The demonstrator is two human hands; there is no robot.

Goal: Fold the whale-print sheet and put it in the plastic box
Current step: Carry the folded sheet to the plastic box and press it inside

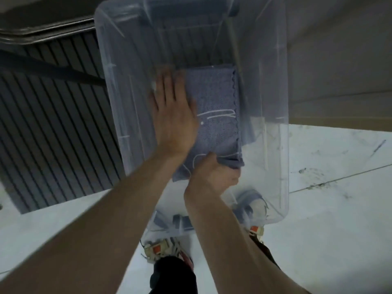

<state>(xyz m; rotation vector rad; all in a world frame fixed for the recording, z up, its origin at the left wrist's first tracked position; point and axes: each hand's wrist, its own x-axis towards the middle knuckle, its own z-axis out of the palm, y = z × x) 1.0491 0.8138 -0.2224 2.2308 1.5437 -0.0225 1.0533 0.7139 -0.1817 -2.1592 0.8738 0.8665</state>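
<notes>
The left hand (174, 115) lies flat over the left part of the folded sheet (216, 115), hiding that side, and its fingertips smear into motion blur, while the print on the cloth is too soft to read as whales. At lower centre the right hand (212, 175) covers the sheet's near corner, its fingers tucked out of sight underneath. The plastic box (275, 81) runs off the top edge, and both forearms are cut by the bottom edge.
</notes>
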